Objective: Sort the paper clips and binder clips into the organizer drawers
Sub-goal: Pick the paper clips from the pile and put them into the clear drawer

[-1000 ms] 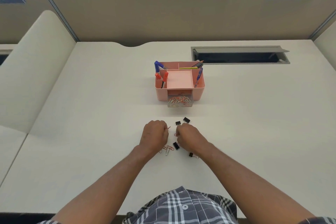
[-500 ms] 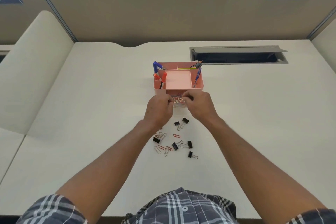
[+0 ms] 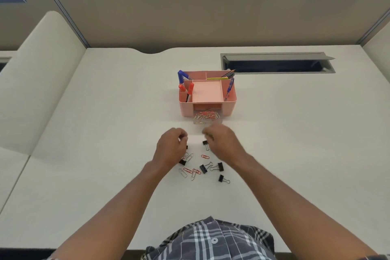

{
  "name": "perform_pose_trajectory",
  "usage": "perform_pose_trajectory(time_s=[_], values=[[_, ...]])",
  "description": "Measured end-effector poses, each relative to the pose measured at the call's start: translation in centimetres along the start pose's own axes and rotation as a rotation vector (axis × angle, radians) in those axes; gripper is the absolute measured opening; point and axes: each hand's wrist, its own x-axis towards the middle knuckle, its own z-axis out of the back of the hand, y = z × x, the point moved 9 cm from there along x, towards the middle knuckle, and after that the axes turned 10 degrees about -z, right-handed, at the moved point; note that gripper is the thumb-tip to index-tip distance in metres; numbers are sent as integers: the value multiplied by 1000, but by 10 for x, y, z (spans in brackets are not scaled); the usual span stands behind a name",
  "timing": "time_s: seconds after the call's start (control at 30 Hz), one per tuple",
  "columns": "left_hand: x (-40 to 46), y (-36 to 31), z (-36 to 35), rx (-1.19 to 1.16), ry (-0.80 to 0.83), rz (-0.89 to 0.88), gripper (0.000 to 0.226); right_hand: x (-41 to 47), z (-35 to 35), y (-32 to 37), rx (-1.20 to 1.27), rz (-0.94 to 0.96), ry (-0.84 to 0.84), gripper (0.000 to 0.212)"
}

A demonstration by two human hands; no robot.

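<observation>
While clear drawer gapes, wiry clips scattered.

On desk: 6 binder clips, ~6 loose paper clips; 1 organizer, drawer count unreadable.

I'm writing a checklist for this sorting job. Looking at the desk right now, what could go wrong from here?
1. The clear drawer already looks heaped with paper clips; more may spill over its edge.
2. Loose paper clips lie tangled among black binder clips, so a grab could take both kinds and mix them in one drawer.
3. The left hand covers some clips, which could be brushed aside unnoticed.
</observation>
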Motion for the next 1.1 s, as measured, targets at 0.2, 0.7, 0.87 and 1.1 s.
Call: perform_pose_trajectory(time_s=[0.2,0.7,0.87,1.1], values=[[-56,36,-15,99,9,7,14,-40,-86,10,-230,158,255,33],[-48,20,-27,165,10,-111,12,-35,-77,-20,-245,90,151,11],[-40,18,-36,223,107,-118,7,-30,-74,-19,-295,90,155,10],[-25,6,-46,356,265,-126,11,-24,-80,-21,-339,60,231,8]])
